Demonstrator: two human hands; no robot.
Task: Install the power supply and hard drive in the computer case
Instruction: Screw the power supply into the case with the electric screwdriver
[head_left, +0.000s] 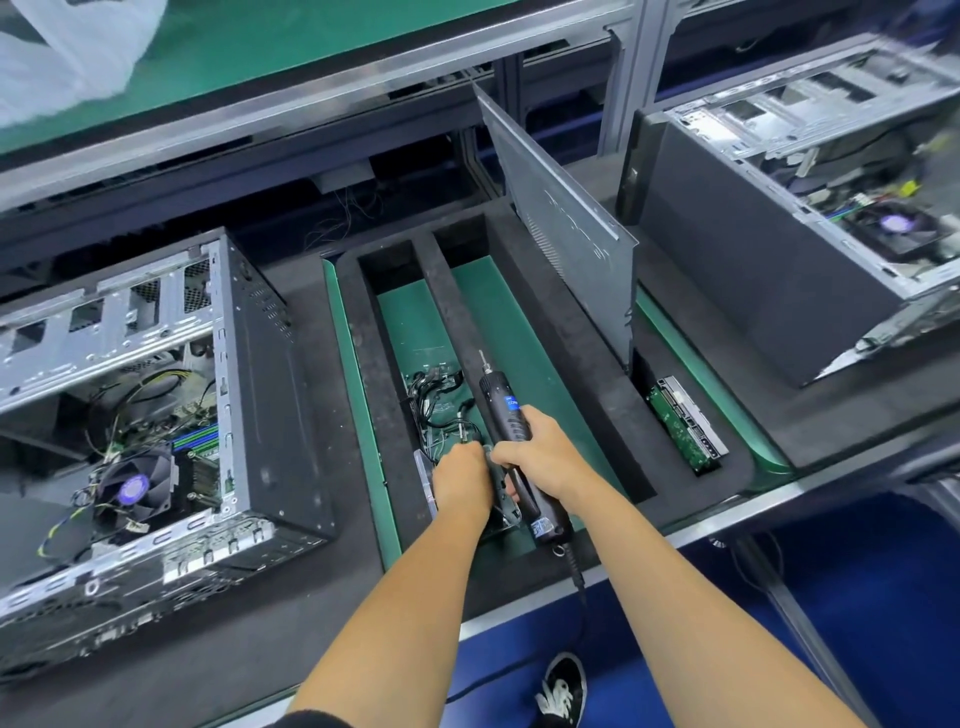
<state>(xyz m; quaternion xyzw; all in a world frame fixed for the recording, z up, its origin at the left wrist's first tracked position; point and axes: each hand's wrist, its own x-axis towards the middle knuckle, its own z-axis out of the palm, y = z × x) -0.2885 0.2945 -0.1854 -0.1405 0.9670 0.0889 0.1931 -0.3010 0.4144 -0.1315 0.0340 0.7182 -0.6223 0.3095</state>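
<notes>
At the near edge of the worktop (311, 613), an electric screwdriver (514, 441) is gripped in the right hand (540, 454), fingers wrapped round its black body, bit pointing away from the person and its cord trailing off the front edge. Just beside it, the left hand (462, 480) is curled over a small part at the near end of the left slot of a black foam tray (462, 322); what is pinched there cannot be made out. A bundle of black cables (441, 400) lies in the same slot, just beyond the left hand.

The hard drive (684, 421) stands on edge in a narrow pocket at the right side of the tray, circuit board showing, well apart from both hands. A grey side panel (566, 228) is propped upright in the tray behind it.

An open computer case (171, 415) lies to the left of the tray, its motherboard and cooler fan (132, 488) exposed. A second open case (800, 208) lies further off to the right. No power supply can be identified with certainty.

The step in hand is judged to be preparation: tool and fasteners or cabling are being gathered, and neither component is seen fitted. The next move calls for the drive to be lifted from its pocket and carried to a case bay, which requires one hand to be freed.
</notes>
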